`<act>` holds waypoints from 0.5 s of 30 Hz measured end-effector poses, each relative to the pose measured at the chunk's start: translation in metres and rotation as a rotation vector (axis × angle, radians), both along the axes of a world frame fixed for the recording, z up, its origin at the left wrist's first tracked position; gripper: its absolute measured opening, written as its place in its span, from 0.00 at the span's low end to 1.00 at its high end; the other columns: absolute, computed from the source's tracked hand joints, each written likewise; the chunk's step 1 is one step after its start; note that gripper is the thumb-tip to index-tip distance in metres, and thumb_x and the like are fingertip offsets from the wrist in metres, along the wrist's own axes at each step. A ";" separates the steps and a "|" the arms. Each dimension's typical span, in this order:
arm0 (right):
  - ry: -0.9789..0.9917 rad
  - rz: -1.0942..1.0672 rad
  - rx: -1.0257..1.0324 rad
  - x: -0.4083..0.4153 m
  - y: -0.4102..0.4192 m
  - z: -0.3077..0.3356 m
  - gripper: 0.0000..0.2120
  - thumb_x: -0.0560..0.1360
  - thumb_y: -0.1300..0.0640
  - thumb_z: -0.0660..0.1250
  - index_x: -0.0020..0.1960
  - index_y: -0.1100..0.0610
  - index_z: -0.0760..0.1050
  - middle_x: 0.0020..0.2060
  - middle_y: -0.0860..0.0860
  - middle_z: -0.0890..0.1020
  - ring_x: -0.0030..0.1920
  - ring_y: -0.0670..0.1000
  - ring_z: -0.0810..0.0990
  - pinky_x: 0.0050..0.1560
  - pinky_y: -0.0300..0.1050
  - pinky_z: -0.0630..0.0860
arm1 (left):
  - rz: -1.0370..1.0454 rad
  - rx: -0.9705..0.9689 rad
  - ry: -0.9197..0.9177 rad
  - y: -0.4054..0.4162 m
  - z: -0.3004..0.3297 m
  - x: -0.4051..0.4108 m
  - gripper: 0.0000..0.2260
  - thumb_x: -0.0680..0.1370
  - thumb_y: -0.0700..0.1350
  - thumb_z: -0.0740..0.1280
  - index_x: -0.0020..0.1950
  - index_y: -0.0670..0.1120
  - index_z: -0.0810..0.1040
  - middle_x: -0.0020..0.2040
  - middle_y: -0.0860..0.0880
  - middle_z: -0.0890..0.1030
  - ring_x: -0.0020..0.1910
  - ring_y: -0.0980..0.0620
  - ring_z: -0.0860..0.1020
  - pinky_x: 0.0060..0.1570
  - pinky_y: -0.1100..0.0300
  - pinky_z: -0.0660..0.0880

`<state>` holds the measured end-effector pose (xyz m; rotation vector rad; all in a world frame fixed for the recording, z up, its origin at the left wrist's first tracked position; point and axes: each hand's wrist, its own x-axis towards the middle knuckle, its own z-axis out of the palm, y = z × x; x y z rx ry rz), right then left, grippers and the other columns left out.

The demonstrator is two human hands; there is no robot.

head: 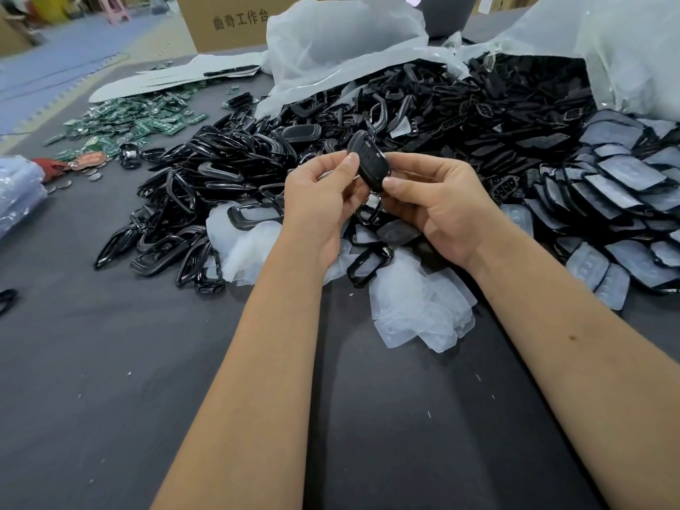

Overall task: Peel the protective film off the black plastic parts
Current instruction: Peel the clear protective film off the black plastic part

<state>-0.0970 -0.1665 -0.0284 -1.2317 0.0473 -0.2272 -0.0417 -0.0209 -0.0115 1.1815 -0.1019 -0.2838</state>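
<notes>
Forearms converging, the left hand (323, 193) and right hand (438, 204) are each pinching the black key-fob shell (366, 163), its long axis tilting up-left between both thumbs.

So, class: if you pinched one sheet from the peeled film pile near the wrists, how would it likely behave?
The film pile looks thin and translucent, so a sheet would probably flop and weigh almost nothing. The sheets lie overlapped and crumpled, so neighbours may cling or slide along. Unlikely to roll or break.

Green circuit boards (132, 117) lie scattered at the upper left on the dark grey table (110, 362). A brown cardboard box (220, 22) with printed characters stands behind them, beside blue floor mats (66, 57).
</notes>
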 end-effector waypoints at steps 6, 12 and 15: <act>-0.023 -0.097 -0.092 0.003 0.000 -0.006 0.12 0.73 0.72 0.74 0.49 0.56 0.86 0.41 0.53 0.88 0.41 0.49 0.86 0.46 0.42 0.82 | -0.002 0.058 0.008 -0.001 -0.002 0.001 0.03 0.83 0.37 0.66 0.52 0.39 0.79 0.51 0.39 0.83 0.46 0.49 0.80 0.41 0.62 0.80; -0.046 -0.150 -0.213 0.003 0.000 -0.006 0.15 0.73 0.74 0.74 0.57 0.62 0.83 0.39 0.54 0.86 0.40 0.49 0.85 0.46 0.40 0.82 | 0.008 0.119 -0.004 -0.001 -0.001 0.000 0.06 0.84 0.36 0.64 0.48 0.40 0.79 0.49 0.39 0.81 0.41 0.51 0.79 0.37 0.64 0.79; -0.033 -0.139 -0.198 0.003 0.001 -0.006 0.20 0.73 0.74 0.73 0.63 0.63 0.81 0.42 0.56 0.85 0.42 0.49 0.85 0.47 0.39 0.81 | 0.007 0.139 -0.016 -0.002 0.000 0.000 0.06 0.84 0.36 0.63 0.49 0.39 0.78 0.45 0.41 0.82 0.38 0.53 0.80 0.36 0.64 0.79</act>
